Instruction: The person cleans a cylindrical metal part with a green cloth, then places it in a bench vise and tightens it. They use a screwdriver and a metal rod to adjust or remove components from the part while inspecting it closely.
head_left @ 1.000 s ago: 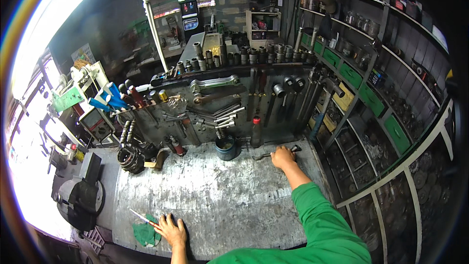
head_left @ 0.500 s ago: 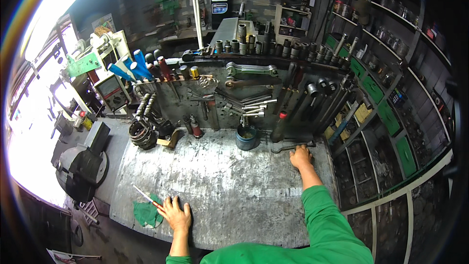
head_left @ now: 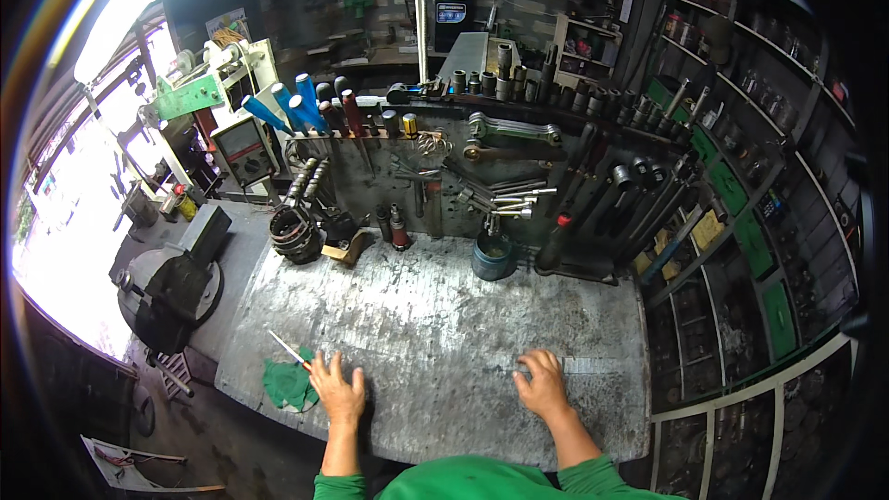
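My left hand [head_left: 336,389] is open, fingers spread, low over the left part of the metal workbench [head_left: 417,333]. Its fingertips meet the red handle end of a thin screwdriver [head_left: 290,349], whose pale shaft points away to the left; part of the handle is hidden by the fingers. Beside that hand lies a crumpled green cloth [head_left: 289,387], partly under the screwdriver. My right hand [head_left: 542,382] is over the right-centre of the bench, fingers apart and slightly bent, with nothing seen in it.
A blue metal can [head_left: 493,257] stands at the bench's back, below a tool panel with combination wrenches [head_left: 514,132] and a row of sockets [head_left: 503,85]. A coiled part [head_left: 294,235] sits back left. A vise-like black machine [head_left: 169,292] stands left; shelving [head_left: 741,213] rises right.
My right hand has drawn back toward me and left from a dark curved bar at the back right. The view has shifted; my left hand stays by the screwdriver.
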